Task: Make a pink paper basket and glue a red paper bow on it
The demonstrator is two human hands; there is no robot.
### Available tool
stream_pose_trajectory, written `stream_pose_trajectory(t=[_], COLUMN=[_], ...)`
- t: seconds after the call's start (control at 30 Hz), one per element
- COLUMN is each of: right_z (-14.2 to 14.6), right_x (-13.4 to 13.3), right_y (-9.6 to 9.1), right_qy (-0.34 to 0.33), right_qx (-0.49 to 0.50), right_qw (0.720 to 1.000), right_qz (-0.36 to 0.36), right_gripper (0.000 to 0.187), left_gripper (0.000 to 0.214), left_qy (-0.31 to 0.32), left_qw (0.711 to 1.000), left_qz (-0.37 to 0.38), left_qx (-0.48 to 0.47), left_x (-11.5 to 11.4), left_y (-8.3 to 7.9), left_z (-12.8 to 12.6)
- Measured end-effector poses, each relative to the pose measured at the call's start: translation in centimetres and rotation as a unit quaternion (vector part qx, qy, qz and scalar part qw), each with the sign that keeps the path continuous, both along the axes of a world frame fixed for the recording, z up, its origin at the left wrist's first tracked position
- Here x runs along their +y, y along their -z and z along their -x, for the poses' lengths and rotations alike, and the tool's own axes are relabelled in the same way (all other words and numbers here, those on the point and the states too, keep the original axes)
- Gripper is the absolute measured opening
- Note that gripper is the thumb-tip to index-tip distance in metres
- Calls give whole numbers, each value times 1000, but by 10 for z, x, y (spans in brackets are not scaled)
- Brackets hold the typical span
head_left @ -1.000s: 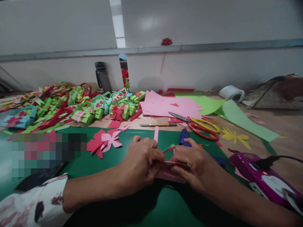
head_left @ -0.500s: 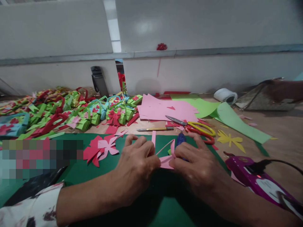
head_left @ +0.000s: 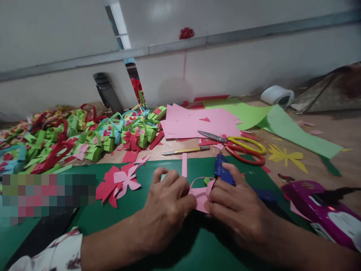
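Note:
Between my two hands is a small folded piece of pink paper (head_left: 202, 200) with its sides bent up. My left hand (head_left: 169, 205) pinches its left end, fingers curled. At the right end, my right hand (head_left: 239, 210) is closed on the same paper, thumb and fingers pressed together. A blue glue gun (head_left: 222, 171) lies just behind my right hand, partly covered by it. Beyond the paper, a pink strip (head_left: 184, 165) lies at the edge of the green mat (head_left: 113, 231). Left of my left hand are red and pink paper flower cutouts (head_left: 126, 180).
Scissors (head_left: 245, 148) and a yellow cutter (head_left: 186, 150) lie beyond the mat, before pink sheets (head_left: 194, 122). Small paper baskets (head_left: 96, 146) pile up at left near a dark bottle (head_left: 107, 92). A purple power strip (head_left: 318, 207) with cords is at right.
The view has tilted and shifted. The pink paper's sides now stand more rounded between my hands, and more of the blue glue gun shows. Both hands keep their hold.

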State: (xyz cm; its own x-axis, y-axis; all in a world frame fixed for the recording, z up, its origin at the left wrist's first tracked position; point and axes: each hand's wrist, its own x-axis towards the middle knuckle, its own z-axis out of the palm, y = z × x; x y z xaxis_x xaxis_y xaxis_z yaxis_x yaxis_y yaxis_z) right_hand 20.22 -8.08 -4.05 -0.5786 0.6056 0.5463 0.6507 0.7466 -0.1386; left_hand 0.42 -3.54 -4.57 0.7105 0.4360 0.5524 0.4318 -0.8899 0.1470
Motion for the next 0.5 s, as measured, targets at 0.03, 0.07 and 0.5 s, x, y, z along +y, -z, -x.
stream_pose_trajectory(t=[0.03, 0.07, 0.5], right_z=[0, 0, 5], right_x=[0, 0, -1], right_y=[1, 3, 3], right_qy=[-6, -7, 8], right_qx=[4, 6, -20], right_qw=[1000, 1000, 999], right_qz=[2, -1, -25], right_gripper=[36, 36, 33], left_gripper=[27, 27, 23], left_qy=[2, 2, 2], left_qw=[1000, 1000, 999], left_qz=[3, 2, -11], left_qx=[5, 9, 38], left_x=[0, 0, -1], left_y=[1, 1, 4], left_z=[1, 1, 6])
